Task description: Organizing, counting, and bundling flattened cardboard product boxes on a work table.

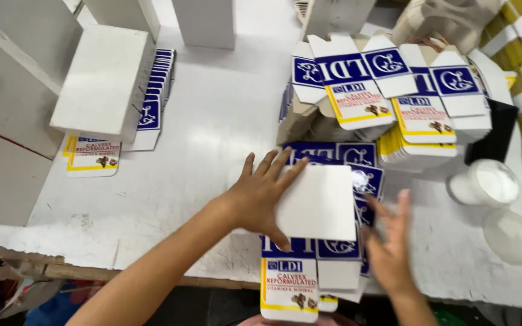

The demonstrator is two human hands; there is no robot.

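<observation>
Centrally, on the white worktop (212, 121), the left hand (260, 192) lies flat, fingers spread, pressing on the blank white side of a flattened carton (321, 202). It grips nothing; the palm and fingers rest on the card's left edge. That carton sits on top of a loose pile of flat cartons (309, 271) printed blue, white and yellow, which overhangs the near edge of the worktop. The right hand (391, 244) is open, fingers apart, just beside the pile's right edge; it is blurred, and contact cannot be told.

Surroundings: two stacks of printed cartons (394, 102) stand behind the pile, side by side, flaps fanned upward, near the hands. At right sits one round white tub (487, 181), with a clear round lid (509, 232) just in front of it. A dark flat object (496, 136) leans behind the tub. Far left, a white block (101, 78) rests on a row of cartons (155, 90), with one printed carton (92, 156) showing beneath its near end. Taller white stacks stand along the back edge.
</observation>
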